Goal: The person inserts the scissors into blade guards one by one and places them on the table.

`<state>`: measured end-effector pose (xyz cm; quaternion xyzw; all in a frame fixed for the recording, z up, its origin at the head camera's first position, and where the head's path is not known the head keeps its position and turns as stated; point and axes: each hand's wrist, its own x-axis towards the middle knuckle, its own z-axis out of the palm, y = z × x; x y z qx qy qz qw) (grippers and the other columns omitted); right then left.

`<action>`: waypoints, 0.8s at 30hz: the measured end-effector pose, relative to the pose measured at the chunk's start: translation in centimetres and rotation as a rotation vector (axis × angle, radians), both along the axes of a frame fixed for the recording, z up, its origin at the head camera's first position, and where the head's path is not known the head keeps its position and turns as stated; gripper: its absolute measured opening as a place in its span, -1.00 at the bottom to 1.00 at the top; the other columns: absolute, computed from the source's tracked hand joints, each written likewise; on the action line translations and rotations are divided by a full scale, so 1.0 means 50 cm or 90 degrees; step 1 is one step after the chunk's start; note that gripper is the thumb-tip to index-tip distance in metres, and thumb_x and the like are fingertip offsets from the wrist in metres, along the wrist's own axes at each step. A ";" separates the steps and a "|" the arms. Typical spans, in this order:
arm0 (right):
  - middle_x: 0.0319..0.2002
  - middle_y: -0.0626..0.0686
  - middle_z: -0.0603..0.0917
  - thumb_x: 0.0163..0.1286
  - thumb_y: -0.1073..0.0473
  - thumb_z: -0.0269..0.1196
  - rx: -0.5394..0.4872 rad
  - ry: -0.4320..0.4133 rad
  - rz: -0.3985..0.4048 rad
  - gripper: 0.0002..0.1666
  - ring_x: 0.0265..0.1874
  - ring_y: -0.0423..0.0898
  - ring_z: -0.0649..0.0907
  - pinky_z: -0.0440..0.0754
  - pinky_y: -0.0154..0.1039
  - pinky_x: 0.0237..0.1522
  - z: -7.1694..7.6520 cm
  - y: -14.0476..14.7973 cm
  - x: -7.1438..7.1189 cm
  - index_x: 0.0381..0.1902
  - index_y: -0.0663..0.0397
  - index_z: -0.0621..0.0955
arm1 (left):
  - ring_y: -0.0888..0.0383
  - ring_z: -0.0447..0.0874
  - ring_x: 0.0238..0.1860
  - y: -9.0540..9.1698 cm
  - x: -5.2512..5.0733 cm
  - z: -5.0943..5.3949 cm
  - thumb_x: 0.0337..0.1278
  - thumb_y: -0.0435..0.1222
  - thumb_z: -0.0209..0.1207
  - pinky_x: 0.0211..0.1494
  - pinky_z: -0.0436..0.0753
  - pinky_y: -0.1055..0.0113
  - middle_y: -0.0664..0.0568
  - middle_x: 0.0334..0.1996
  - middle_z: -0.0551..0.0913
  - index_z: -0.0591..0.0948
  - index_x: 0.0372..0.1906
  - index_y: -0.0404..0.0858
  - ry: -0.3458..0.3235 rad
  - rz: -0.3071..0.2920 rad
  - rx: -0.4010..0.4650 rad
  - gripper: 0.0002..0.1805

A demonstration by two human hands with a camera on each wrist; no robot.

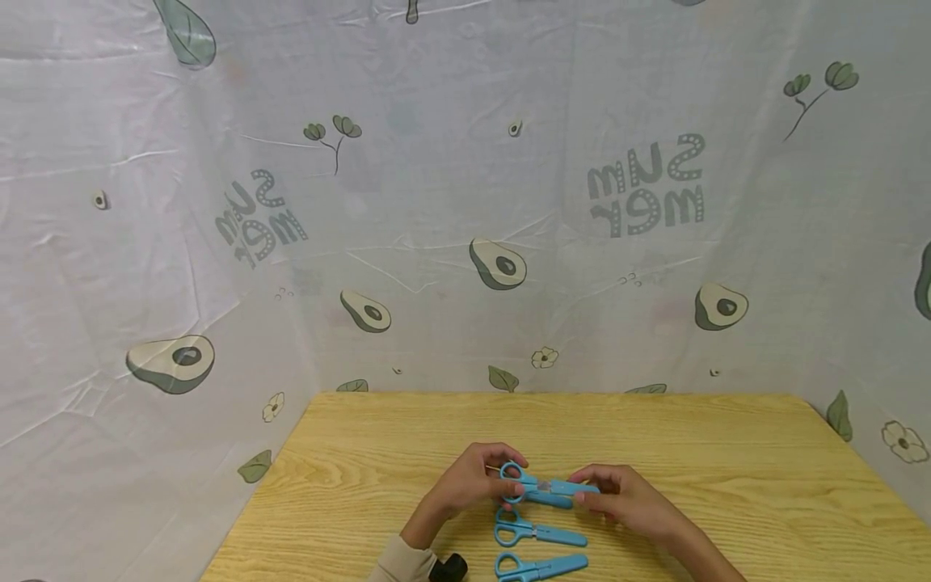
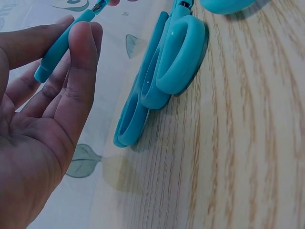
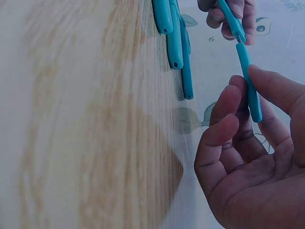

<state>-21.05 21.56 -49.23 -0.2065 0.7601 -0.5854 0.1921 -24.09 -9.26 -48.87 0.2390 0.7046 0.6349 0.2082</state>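
My left hand (image 1: pixel 473 478) pinches the light blue handles of a pair of scissors (image 1: pixel 529 480) just above the wooden table. The cover (image 1: pixel 575 488) on its blades is gripped between the thumb and fingers of my right hand (image 1: pixel 625 499). A short strip of bare metal blade shows between handles and cover, so the cover is only partly on. Below the held pair lie three more blue covered scissors in a column: one partly hidden (image 1: pixel 549 499), a middle pair (image 1: pixel 541 533) and a near pair (image 1: pixel 541 568). Their handles point left.
The wooden table (image 1: pixel 364 453) reaches back to a pale curtain (image 1: pixel 436 194) printed with avocados and leaves, which also hangs at both sides. A black band (image 1: pixel 448 567) sits at my left sleeve.
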 end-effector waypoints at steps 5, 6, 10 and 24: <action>-0.37 -0.04 0.61 0.65 0.13 0.26 0.000 0.002 0.000 -0.50 -0.46 -0.21 0.54 0.59 -0.30 -0.47 0.000 0.000 0.000 0.33 0.40 0.59 | 0.30 0.78 -0.37 0.000 0.001 0.001 0.36 -0.56 0.32 -0.31 0.82 0.39 0.15 -0.26 0.67 0.58 0.24 -0.61 0.000 0.002 0.000 -0.59; -0.37 -0.03 0.62 0.64 0.12 0.26 0.003 0.004 0.000 -0.50 -0.46 -0.22 0.54 0.60 -0.30 -0.46 0.001 0.000 0.000 0.32 0.40 0.60 | 0.30 0.78 -0.37 0.001 0.000 0.001 0.36 -0.56 0.32 -0.31 0.82 0.39 0.15 -0.26 0.67 0.58 0.24 -0.61 0.000 0.002 0.000 -0.59; -0.36 -0.01 0.62 0.63 0.09 0.28 0.013 0.008 -0.001 -0.50 -0.46 -0.22 0.54 0.61 -0.31 -0.46 0.005 0.000 0.000 0.31 0.37 0.62 | 0.30 0.77 -0.38 0.001 0.000 0.001 0.36 -0.56 0.31 -0.32 0.81 0.41 0.15 -0.26 0.66 0.57 0.24 -0.61 -0.001 0.003 0.003 -0.59; -0.37 -0.02 0.62 0.64 0.11 0.27 0.004 0.016 0.011 -0.50 -0.48 -0.24 0.53 0.61 -0.30 -0.46 0.004 0.002 -0.002 0.31 0.38 0.62 | 0.32 0.76 -0.38 0.001 0.000 0.002 0.37 -0.56 0.31 -0.33 0.80 0.42 0.14 -0.26 0.66 0.57 0.24 -0.62 -0.003 0.004 0.003 -0.59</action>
